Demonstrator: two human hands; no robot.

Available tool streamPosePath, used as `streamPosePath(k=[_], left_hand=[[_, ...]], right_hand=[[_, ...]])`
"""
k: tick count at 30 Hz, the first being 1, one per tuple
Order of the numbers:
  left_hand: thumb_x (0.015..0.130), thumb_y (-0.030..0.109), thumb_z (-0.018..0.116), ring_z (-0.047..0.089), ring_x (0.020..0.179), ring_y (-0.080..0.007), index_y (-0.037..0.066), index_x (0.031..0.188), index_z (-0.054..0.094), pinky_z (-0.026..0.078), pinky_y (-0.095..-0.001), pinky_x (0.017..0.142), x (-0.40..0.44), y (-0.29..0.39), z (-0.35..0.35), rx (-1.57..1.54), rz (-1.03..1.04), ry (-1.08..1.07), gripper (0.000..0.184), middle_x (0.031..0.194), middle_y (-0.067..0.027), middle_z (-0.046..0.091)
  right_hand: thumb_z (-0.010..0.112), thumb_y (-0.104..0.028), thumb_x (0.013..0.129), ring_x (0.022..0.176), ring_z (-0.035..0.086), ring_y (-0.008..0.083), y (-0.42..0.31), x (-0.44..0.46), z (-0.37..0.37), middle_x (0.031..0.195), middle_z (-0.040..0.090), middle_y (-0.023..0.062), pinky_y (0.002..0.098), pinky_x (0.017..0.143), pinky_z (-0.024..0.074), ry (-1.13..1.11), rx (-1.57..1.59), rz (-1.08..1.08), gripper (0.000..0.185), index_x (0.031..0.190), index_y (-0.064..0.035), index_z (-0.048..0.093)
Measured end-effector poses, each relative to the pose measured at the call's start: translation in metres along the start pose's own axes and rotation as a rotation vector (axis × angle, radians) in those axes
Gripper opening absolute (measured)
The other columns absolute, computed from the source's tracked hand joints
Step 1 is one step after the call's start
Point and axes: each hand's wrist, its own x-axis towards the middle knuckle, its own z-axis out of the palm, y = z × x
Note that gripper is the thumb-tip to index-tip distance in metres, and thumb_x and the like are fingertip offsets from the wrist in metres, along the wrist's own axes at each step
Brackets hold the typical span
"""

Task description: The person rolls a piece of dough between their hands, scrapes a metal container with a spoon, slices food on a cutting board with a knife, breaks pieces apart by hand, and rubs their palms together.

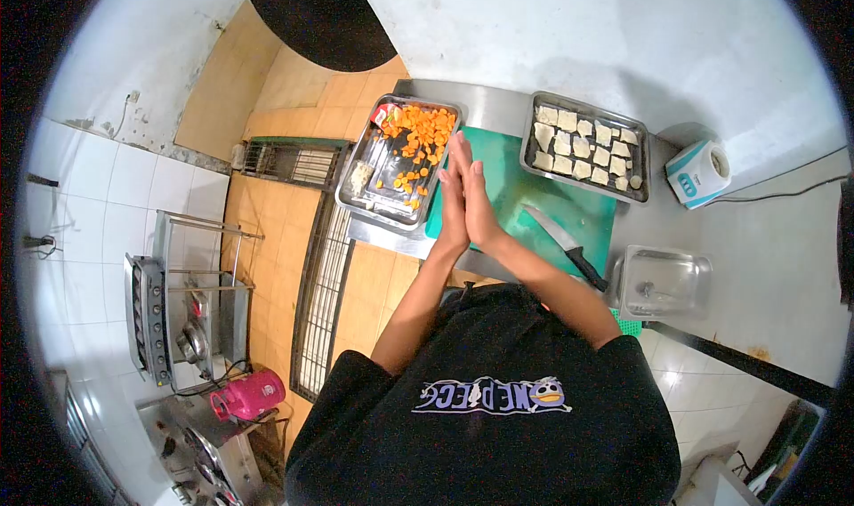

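Note:
My left hand (452,205) and my right hand (479,205) are pressed palm to palm, fingers stretched out and pointing away from me. Nothing shows between them. They are above the left part of a green cutting board (498,164). A knife (567,244) with a black handle lies on the board, right of my hands. To the left, a metal tray (356,205) holds chopped orange pieces that look like carrot (425,128), a pale clump (360,177) and a red packet (384,115).
Pale flat squares (583,148) sit in rows on a second metal tray (642,186) at the back right. A blue-white appliance (698,175) stands beside it. An open metal container (663,284) is at the right edge. A pink gas cylinder (249,394) and stove (151,319) are at left.

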Motion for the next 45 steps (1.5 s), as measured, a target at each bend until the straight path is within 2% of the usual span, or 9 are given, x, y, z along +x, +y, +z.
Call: streamPosePath(k=[4, 10, 14, 15, 18, 21, 30, 35, 45], left_hand=[[0.106, 0.062, 0.011, 0.017, 0.155, -0.0282, 0.0, 0.16, 0.016, 0.013, -0.0407, 0.126, 0.006, -0.011, -0.011, 0.073, -0.032, 0.103, 0.082, 0.167, -0.0138, 0.021], [0.102, 0.069, 0.024, 0.024, 0.153, -0.0284, 0.004, 0.159, 0.026, 0.019, -0.0434, 0.125, 0.014, -0.011, -0.013, -1.193, -0.17, 0.011, 0.087, 0.165, -0.0142, 0.027], [0.105, 0.061, 0.024, 0.031, 0.151, -0.0285, 0.006, 0.159, 0.028, 0.026, -0.0471, 0.123, 0.015, -0.02, -0.02, -1.64, -0.184, 0.086, 0.077, 0.165, -0.0119, 0.028], [0.105, 0.061, 0.024, 0.031, 0.151, -0.0285, 0.006, 0.159, 0.028, 0.026, -0.0471, 0.123, 0.015, -0.023, -0.022, -1.643, -0.178, 0.088, 0.077, 0.165, -0.0119, 0.028], [0.106, 0.059, 0.021, 0.033, 0.149, -0.029, 0.007, 0.158, 0.03, 0.03, -0.0488, 0.121, 0.014, -0.031, -0.026, -1.581, -0.099, -0.016, 0.074, 0.165, -0.0105, 0.03], [0.105, 0.059, 0.024, 0.032, 0.15, -0.033, 0.009, 0.158, 0.029, 0.029, -0.0541, 0.12, 0.016, -0.007, -0.008, -1.05, -0.172, 0.256, 0.073, 0.163, -0.0113, 0.033], [0.104, 0.065, 0.023, 0.037, 0.146, -0.0343, 0.012, 0.156, 0.032, 0.024, -0.0511, 0.12, 0.015, -0.006, -0.001, -0.546, -0.076, 0.275, 0.075, 0.162, -0.0142, 0.036], [0.105, 0.049, 0.045, 0.053, 0.131, -0.0273, 0.008, 0.148, 0.047, 0.041, -0.0446, 0.111, 0.007, 0.0, -0.023, -0.368, -0.368, 0.27, 0.059, 0.145, -0.0136, 0.054], [0.099, 0.024, 0.067, 0.07, 0.093, -0.0163, -0.003, 0.117, 0.069, 0.058, -0.0314, 0.088, -0.041, -0.02, -0.069, -0.177, -0.565, 0.247, 0.033, 0.104, -0.0082, 0.072]], right_hand=[[0.009, -0.055, 0.108, 0.157, -0.008, 0.0272, -0.02, -0.011, 0.007, 0.171, 0.001, 0.0123, 0.0407, 0.125, -0.0059, -0.077, -0.013, -0.021, 0.075, 0.161, -0.0018, 0.011], [0.016, -0.059, 0.107, 0.157, 0.0, 0.0244, -0.04, -0.004, 0.003, 0.171, -0.003, 0.0093, 0.0405, 0.126, 0.0044, -0.017, 0.416, 0.131, 0.077, 0.162, -0.006, 0.011], [0.039, -0.044, 0.109, 0.15, 0.03, 0.0231, -0.058, 0.0, -0.022, 0.16, 0.036, 0.0117, 0.0396, 0.123, 0.0185, -0.02, 0.167, 0.059, 0.064, 0.155, 0.0002, 0.033], [0.054, -0.028, 0.105, 0.124, 0.056, 0.0192, -0.057, 0.0, -0.026, 0.138, 0.059, 0.0084, 0.0355, 0.11, 0.0391, 0.066, 0.093, -0.019, 0.045, 0.14, -0.0004, 0.054], [0.068, -0.016, 0.093, 0.101, 0.068, 0.0221, -0.054, -0.005, -0.053, 0.117, 0.07, 0.0122, 0.0361, 0.088, 0.0524, -0.094, -0.435, 0.014, 0.035, 0.126, -0.0062, 0.066], [0.074, -0.012, 0.087, 0.079, 0.069, 0.0237, -0.06, -0.016, -0.05, 0.101, 0.072, 0.0123, 0.0357, 0.067, 0.0521, -0.122, -0.558, 0.002, 0.029, 0.115, -0.0062, 0.071], [0.073, -0.014, 0.093, 0.083, 0.062, 0.0123, -0.026, -0.019, -0.058, 0.097, 0.071, 0.0048, 0.0288, 0.073, 0.0504, -0.128, -0.272, 0.249, 0.026, 0.115, -0.0013, 0.072], [0.071, -0.014, 0.095, 0.084, 0.062, 0.0099, -0.015, -0.018, -0.068, 0.095, 0.069, 0.0017, 0.0265, 0.075, 0.0507, -0.092, -0.007, 0.409, 0.024, 0.114, 0.0022, 0.072], [0.073, -0.014, 0.089, 0.087, 0.069, 0.0329, -0.012, -0.006, -0.026, 0.094, 0.07, 0.0162, 0.0383, 0.077, 0.0536, -0.187, -0.801, -0.038, 0.021, 0.106, -0.0015, 0.073]])
